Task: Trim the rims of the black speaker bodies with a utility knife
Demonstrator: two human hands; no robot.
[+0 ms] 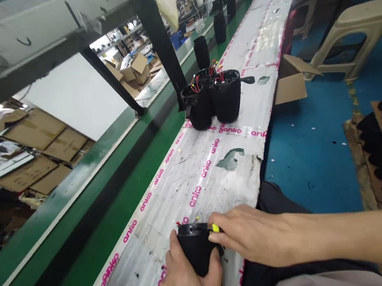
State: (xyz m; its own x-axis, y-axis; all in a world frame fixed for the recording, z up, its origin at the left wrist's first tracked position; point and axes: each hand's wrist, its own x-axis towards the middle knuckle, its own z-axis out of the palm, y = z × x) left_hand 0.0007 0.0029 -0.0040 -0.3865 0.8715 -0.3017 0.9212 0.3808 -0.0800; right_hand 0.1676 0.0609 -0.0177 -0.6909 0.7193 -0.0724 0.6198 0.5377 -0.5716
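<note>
My left hand (190, 281) is closed round a black fabric-covered cylinder, which looks like a speaker housing (196, 252). The housing stands upright on the work surface, its black plastic rim facing up. Red and yellow wire ends show just above the rim. At the right side of that rim, my right hand (240, 232) pinches a small tool with a yellow end (215, 228). A dark tip reaches from the tool to the rim, and most of its body is hidden in my fingers.
Ahead stands a cluster of black housings (227, 96) with red wires sticking out. More black cylinders (201, 52) line the green belt (127, 170). The long surface has a taped white covering (169, 192). To the right are an open carton (289, 88) and a beige stool (354, 23).
</note>
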